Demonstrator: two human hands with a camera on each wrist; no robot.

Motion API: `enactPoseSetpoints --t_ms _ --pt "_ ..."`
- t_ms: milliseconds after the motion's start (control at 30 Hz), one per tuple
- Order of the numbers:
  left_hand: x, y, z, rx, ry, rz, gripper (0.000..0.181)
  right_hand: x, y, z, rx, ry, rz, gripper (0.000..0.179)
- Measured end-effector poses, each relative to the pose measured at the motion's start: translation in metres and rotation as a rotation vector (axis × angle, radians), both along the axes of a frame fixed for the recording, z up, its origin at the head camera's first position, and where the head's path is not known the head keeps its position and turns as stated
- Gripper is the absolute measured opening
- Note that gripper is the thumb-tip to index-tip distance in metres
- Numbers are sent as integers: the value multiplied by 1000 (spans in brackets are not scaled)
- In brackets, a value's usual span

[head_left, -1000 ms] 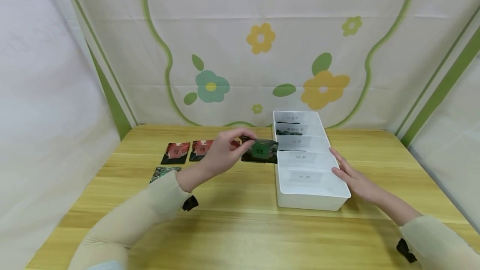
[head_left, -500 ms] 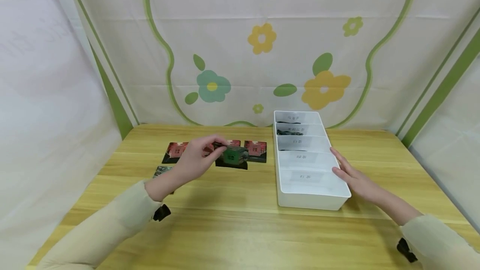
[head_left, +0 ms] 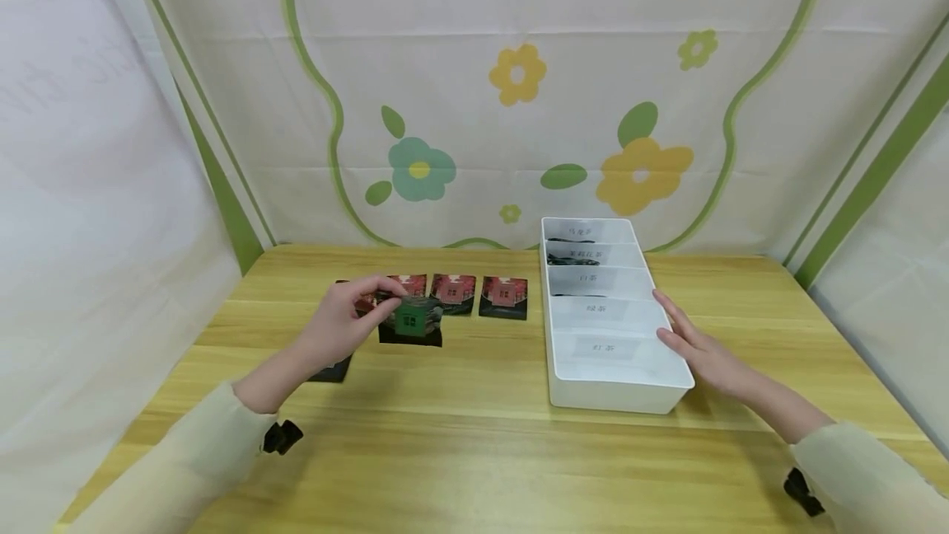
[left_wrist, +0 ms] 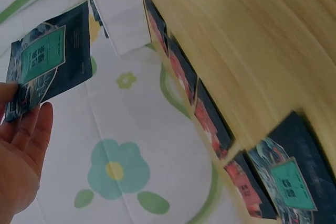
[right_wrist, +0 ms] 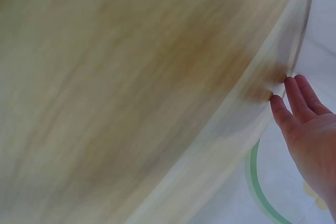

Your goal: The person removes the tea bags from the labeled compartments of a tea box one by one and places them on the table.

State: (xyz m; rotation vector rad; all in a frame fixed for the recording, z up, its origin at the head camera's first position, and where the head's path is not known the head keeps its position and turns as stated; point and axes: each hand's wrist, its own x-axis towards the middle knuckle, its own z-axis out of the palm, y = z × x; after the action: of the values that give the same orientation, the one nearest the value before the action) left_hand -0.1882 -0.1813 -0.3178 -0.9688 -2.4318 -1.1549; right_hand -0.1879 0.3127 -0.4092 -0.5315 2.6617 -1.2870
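Observation:
My left hand pinches a dark tea packet with a green label by one edge, holding it up over the left of the table. The same packet shows its green face in the left wrist view. Flat on the table behind it lies a row of red-labelled tea packets. Another green-labelled packet lies by that row's end, mostly covered by the hand in the head view. The fingertips of my right hand rest on the right side of a white divided box, fingers nearly straight.
Labelled dividers split the box into several compartments, with dark packets showing in the farther ones. The wooden table ends at a white flower-patterned cloth, and similar cloth hangs at both sides.
My left hand has carried the green-labelled tea packet leftward, from beside the box to over the left part of the red row. The right hand has stayed on the box.

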Motion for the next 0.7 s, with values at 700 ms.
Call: enactPoseSetpoints --t_ms 700 --pt "-10 -36 -40 -216 -324 76 9 0 -1 -1 -10 -4 3 57"
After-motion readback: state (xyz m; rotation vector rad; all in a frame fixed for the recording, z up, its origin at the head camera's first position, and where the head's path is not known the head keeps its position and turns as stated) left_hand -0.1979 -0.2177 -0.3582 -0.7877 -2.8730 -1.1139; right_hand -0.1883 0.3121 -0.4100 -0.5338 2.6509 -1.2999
